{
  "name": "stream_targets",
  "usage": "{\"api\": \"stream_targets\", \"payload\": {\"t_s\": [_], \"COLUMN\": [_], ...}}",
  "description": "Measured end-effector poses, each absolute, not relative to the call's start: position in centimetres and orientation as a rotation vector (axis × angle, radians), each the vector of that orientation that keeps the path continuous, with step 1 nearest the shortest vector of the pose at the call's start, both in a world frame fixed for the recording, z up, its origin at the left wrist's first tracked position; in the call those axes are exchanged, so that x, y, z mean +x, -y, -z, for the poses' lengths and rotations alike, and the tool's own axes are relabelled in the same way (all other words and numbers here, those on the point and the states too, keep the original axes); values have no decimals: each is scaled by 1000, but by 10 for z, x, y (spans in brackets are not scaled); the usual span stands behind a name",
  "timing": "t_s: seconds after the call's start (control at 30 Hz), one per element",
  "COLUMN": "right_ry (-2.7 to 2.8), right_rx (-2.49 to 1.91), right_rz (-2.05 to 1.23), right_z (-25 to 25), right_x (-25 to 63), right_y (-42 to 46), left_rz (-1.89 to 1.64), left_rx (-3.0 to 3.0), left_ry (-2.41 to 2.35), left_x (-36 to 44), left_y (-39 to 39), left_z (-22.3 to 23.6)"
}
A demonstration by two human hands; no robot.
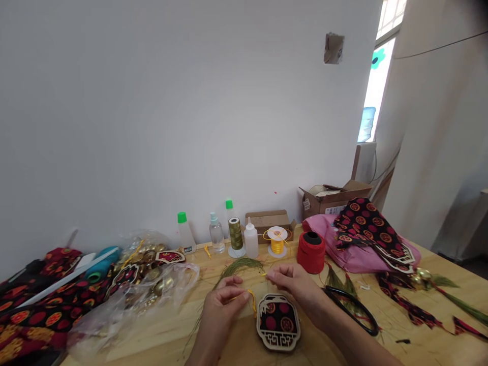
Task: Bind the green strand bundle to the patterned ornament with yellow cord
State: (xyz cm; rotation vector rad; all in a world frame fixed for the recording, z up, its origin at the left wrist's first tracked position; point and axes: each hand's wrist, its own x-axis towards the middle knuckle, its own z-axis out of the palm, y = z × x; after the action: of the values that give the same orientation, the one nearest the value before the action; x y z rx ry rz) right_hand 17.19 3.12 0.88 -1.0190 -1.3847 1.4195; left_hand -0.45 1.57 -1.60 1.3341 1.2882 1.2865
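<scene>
My left hand (223,307) is closed in a pinch on a yellow cord (252,300), which hangs in a small loop beside the fingertips. My right hand (297,284) pinches a short yellow cord end at its fingertips; whether both pieces are one cord I cannot tell. Between and just below the hands lies a wooden-framed pendant (278,323), with dark patterned fabric behind a pale lattice. Behind the left fingers, a bundle of green tassel threads (240,265) curves over the tabletop.
Bottles, a green thread cone (236,236), a yellow cord spool (277,243) and a red thread cone (311,254) line the wall. Black-handled scissors (353,311) lie by my right forearm. At left are a plastic bag of gold bells (156,284) and fabric; at right, pink cloth (351,254).
</scene>
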Motion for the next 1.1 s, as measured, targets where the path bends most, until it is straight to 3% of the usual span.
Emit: {"api": "stream_targets", "payload": {"t_s": [0.1,0.33,1.1], "right_ry": [1325,1472,1383], "right_rx": [-927,-843,-924], "right_rz": [-1562,-1271,-1360], "right_z": [-5,3,9], "right_x": [162,146,145], "right_y": [-24,-21,-22], "left_rz": [-1274,-1255,-1250], "left_rx": [1314,1335,1394], "left_ry": [-1284,-1202,-1093], "left_x": [-3,-1,3], "left_y": [-15,-12,-9], "left_z": [14,10,2]}}
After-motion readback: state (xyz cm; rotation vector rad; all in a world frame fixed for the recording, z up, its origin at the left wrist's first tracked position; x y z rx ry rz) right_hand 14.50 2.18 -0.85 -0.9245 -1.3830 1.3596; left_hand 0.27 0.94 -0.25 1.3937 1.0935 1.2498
